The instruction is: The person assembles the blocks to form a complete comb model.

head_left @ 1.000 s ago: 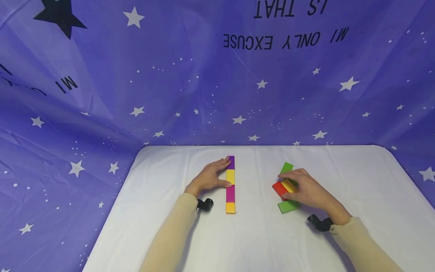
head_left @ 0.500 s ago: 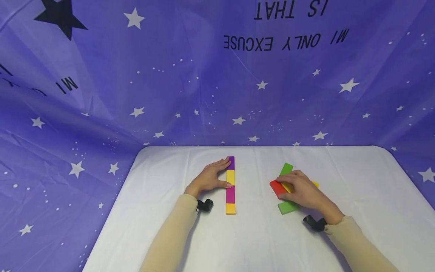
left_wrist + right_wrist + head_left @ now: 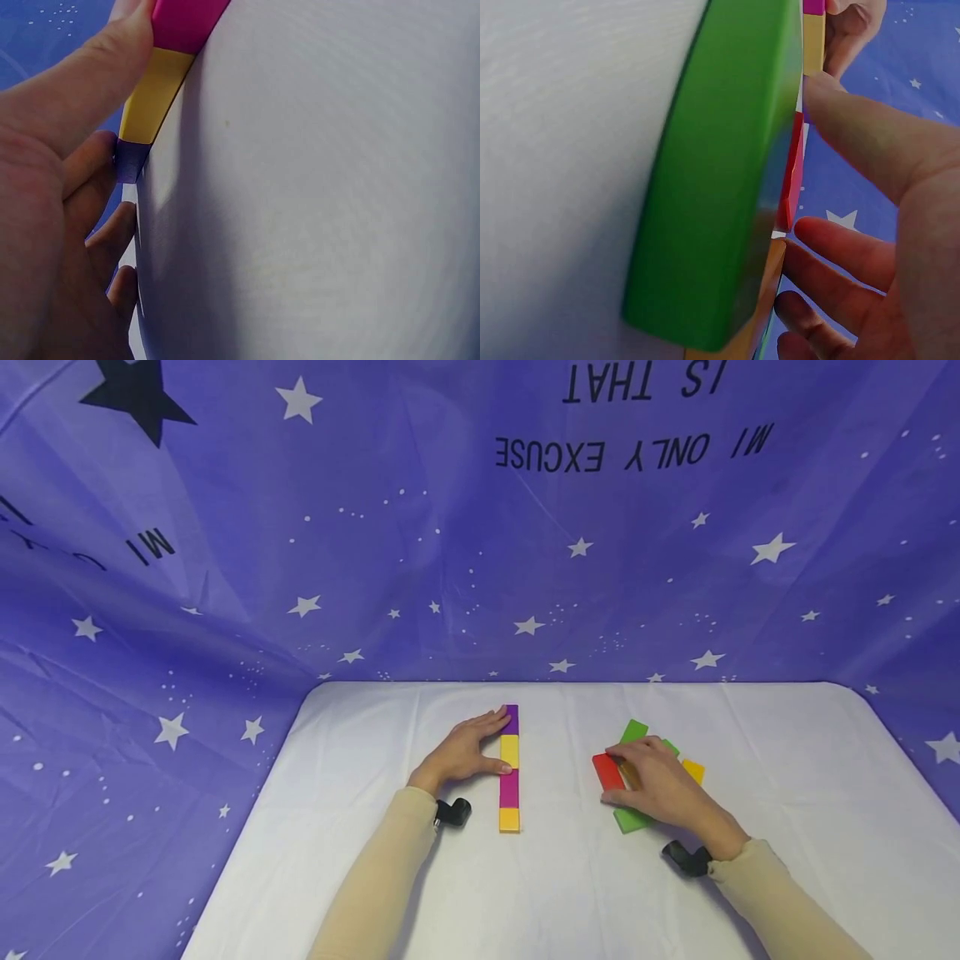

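Observation:
My left hand (image 3: 462,750) lies along the left side of a straight row of blocks in the head view. Its fingertips touch the purple block (image 3: 511,719); the thumb rests where the yellow block (image 3: 509,751) meets the magenta block (image 3: 509,788). An orange-yellow block (image 3: 509,820) forms the near end. At the right, my right hand (image 3: 663,781) pinches a red block (image 3: 608,773) between thumb and index finger, above a loose group. Green blocks (image 3: 634,732) and a yellow block (image 3: 693,771) show around that hand, which partly hides them. A green block (image 3: 712,172) fills the right wrist view.
A white cloth covers the table (image 3: 555,877). Purple star-patterned fabric (image 3: 480,552) hangs behind and at the sides. Black wrist-worn devices (image 3: 453,812) sit at both cuffs.
My right hand has moved slightly left, and the red block has shifted left and turned with it. More of the yellow block at the right is uncovered. My left hand has stayed put.

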Action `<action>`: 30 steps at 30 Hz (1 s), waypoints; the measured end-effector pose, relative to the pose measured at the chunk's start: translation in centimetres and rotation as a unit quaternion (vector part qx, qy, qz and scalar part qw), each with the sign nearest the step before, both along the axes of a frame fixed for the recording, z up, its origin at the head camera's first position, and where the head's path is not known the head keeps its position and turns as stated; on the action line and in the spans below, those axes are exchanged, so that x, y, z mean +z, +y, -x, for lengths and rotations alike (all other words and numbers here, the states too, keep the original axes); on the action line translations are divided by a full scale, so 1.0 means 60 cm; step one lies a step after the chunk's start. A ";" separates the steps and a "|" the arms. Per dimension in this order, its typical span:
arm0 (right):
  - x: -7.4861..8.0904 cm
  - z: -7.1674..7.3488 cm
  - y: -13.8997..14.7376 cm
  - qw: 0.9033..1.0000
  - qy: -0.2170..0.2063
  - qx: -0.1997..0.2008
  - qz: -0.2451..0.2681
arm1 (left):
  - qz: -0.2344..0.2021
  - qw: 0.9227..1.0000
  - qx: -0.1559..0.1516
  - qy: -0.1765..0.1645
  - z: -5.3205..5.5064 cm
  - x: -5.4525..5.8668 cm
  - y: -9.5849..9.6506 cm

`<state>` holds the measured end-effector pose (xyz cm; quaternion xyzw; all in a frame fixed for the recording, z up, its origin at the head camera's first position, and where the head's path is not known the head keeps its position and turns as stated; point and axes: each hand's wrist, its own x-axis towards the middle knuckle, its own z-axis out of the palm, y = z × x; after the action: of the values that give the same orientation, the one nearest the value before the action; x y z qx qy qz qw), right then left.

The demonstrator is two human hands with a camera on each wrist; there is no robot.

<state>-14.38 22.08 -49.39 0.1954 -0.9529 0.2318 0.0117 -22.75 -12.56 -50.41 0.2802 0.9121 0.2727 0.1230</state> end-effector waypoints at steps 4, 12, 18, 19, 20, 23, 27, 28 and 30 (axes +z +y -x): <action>-0.003 0.002 -0.001 1.000 0.009 0.013 -0.001 | -0.004 1.000 -0.001 0.002 0.000 -0.002 -0.001; -0.003 0.005 -0.002 1.000 -0.003 0.005 -0.003 | 0.010 1.000 0.002 -0.006 0.002 -0.003 -0.001; -0.003 0.007 -0.006 1.000 -0.004 0.001 -0.003 | -0.002 1.000 -0.001 -0.001 0.005 -0.002 -0.002; -0.003 0.007 -0.007 1.000 -0.003 0.000 -0.004 | -0.001 1.000 -0.002 -0.001 0.005 -0.002 -0.002; -0.003 0.008 -0.008 1.000 -0.002 0.000 -0.004 | -0.003 1.000 -0.002 0.000 0.004 -0.002 -0.002; -0.003 0.008 -0.010 1.000 0.000 -0.002 -0.005 | -0.003 1.000 -0.004 -0.001 0.005 -0.002 -0.003; -0.004 0.005 -0.011 1.000 -0.008 -0.008 -0.001 | -0.012 1.000 -0.007 0.000 0.005 -0.003 -0.003; -0.003 0.004 -0.011 1.000 -0.011 -0.010 0.002 | -0.013 1.000 -0.008 0.000 0.005 -0.003 -0.003; -0.002 0.001 -0.014 1.000 -0.013 -0.010 0.009 | -0.016 1.000 -0.008 0.001 0.004 -0.002 -0.003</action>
<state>-14.45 21.25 -49.51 0.1823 -0.9527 0.2432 0.0034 -22.99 -12.75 -50.55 0.2896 0.9056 0.2859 0.1196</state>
